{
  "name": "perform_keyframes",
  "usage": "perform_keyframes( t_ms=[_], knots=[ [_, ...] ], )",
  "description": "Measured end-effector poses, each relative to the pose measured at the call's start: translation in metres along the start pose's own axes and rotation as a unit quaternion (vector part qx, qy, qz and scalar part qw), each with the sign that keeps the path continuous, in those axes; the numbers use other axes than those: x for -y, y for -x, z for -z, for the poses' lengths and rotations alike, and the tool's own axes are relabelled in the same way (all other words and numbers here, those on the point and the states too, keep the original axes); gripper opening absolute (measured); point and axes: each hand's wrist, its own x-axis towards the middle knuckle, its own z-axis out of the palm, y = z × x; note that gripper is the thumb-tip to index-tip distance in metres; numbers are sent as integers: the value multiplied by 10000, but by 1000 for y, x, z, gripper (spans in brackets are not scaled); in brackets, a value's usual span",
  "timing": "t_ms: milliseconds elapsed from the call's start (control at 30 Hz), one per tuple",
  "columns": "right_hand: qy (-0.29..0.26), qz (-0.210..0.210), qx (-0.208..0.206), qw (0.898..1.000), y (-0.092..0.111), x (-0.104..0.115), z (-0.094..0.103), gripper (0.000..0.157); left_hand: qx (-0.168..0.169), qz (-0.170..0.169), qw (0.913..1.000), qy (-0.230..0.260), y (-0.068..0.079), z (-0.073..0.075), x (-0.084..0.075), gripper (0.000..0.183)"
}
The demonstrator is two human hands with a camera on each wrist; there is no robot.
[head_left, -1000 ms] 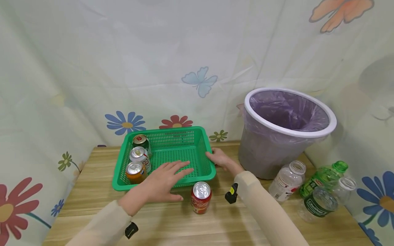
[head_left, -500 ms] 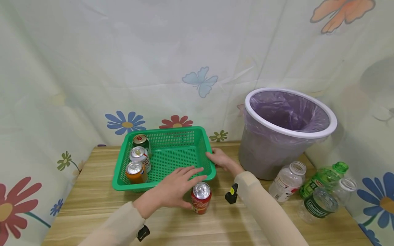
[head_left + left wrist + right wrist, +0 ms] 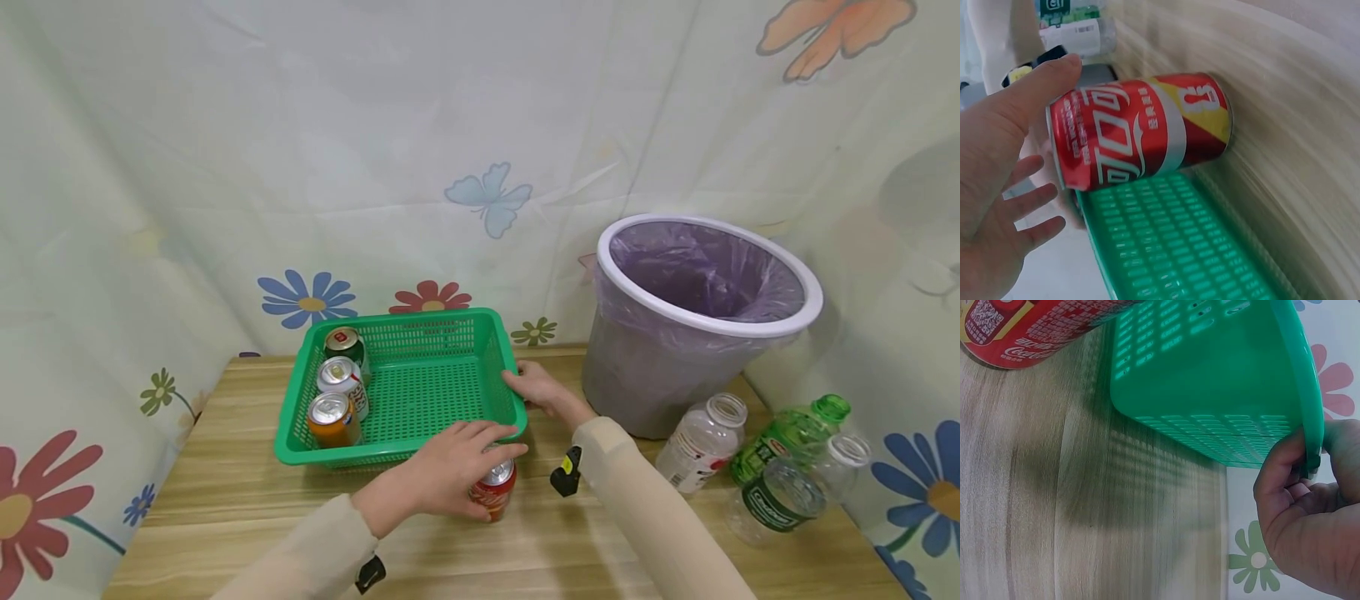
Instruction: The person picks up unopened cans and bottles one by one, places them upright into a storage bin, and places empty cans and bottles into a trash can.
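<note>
A red Coca-Cola can (image 3: 495,496) stands upright on the wooden table, just in front of the green plastic basket (image 3: 322,457). My left hand (image 3: 446,471) reaches over the can from the left, fingers spread. In the left wrist view its thumb (image 3: 1054,72) overlaps the can's top end while the other fingers are loosely bent. My right hand (image 3: 538,387) grips the basket's right rim, its fingers curled around the edge in the right wrist view. Inside the basket, along its left side, stand an orange can (image 3: 333,425), a white can (image 3: 342,385) and a dark green can (image 3: 347,343).
A grey trash bin (image 3: 630,375) with a purple liner stands at the back right. Near it are a clear bottle (image 3: 693,450), a green bottle (image 3: 783,437) and a clear bottle with a dark green label (image 3: 776,504). A flowered curtain (image 3: 360,167) closes off the back.
My left hand has moved right, from over the basket's front edge to over the Coca-Cola can. The right hand keeps its hold on the basket rim, and the can stands where it was.
</note>
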Motion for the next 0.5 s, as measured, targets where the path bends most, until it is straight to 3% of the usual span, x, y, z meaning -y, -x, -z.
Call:
perform_keyframes(
  t_ms=[267, 500],
  knots=[
    [-14, -65, 16, 10000, -2, 1, -1, 40, 106, -153, 9998, 69, -4, -8, -7, 80],
    [13, -76, -4, 10000, -4, -1, 1, 39, 6, -196, 9998, -43, -5, -13, -8, 75]
  ],
)
